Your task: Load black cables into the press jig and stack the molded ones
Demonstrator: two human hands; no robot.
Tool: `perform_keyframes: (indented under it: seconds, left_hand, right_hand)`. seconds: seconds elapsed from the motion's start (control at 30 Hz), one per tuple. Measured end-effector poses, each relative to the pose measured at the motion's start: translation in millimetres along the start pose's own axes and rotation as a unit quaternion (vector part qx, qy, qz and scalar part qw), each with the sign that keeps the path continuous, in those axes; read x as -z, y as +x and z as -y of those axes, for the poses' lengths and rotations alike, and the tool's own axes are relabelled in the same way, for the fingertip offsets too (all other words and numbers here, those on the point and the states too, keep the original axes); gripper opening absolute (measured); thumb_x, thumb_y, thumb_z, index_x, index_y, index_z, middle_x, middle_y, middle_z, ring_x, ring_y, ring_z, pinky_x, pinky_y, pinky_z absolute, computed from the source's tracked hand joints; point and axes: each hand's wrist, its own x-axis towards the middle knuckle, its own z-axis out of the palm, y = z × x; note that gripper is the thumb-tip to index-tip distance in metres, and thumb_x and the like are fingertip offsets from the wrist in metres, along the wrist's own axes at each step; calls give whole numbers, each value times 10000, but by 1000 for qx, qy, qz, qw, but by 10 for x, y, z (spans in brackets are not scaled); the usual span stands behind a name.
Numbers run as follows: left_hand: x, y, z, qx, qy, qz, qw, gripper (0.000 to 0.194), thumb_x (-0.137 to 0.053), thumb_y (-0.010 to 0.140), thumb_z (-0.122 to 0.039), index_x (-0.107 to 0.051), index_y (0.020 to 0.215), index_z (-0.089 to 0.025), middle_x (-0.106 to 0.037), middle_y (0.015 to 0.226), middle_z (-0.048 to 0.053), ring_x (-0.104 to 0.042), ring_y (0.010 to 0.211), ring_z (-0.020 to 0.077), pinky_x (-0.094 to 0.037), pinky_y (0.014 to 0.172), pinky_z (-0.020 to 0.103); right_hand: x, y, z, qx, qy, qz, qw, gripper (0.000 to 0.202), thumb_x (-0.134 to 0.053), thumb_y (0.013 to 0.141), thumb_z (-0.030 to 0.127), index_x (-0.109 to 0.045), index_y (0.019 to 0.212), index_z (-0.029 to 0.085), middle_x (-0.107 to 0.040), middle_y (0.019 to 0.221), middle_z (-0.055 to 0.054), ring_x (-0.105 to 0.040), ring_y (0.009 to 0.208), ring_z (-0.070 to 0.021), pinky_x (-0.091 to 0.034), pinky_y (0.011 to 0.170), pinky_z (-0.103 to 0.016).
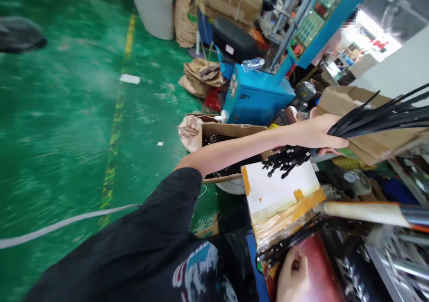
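Observation:
My left hand (323,134) is stretched out to the right, closed round a thick bundle of long black strips (378,116) like cable ties. Their small heads hang below the wrist over a white board (279,186) with orange and brown tape. At the lower right, my right hand (293,273) has its fingers curled into a pinch beside a smaller bunch of black strips (288,244), which lies along the lower edge of the board. Whatever is between those fingertips is too small to make out. A red surface (323,266) is beside this hand.
Behind my left forearm stands an open cardboard box (234,130) of black pieces. Farther off are a blue machine (258,98), a black seat (234,38), a grey bin (154,11) and paper sacks. A white-and-orange tube (365,212) crosses at the right. Green floor is at left.

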Motion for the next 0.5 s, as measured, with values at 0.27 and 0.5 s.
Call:
perform_keyframes:
  seconds: [0.27,0.5]
  left_hand:
    - [-1459,131,434,280,-208,114,930,371,-612,965,-184,-583,595,-201,-592,513,-10,-534,469,96,-435,485,208]
    - [-2378,-187,1363,435,-143,151,876,347,-677,931,-284,-558,615,-203,-604,535,25,-582,489,147,-532,525,270]
  right_hand:
    - [-432,-91,-279,-115,178,-212,954,428,-357,1023,654,-671,1148,392,-823,1033,5,-786,1047,-340,-617,919,-458]
    - [-540,-308,-376,-111,316,-271,902,360,-453,1022,626,-606,1178,340,-725,909,14,-726,828,-252,-616,793,-379]
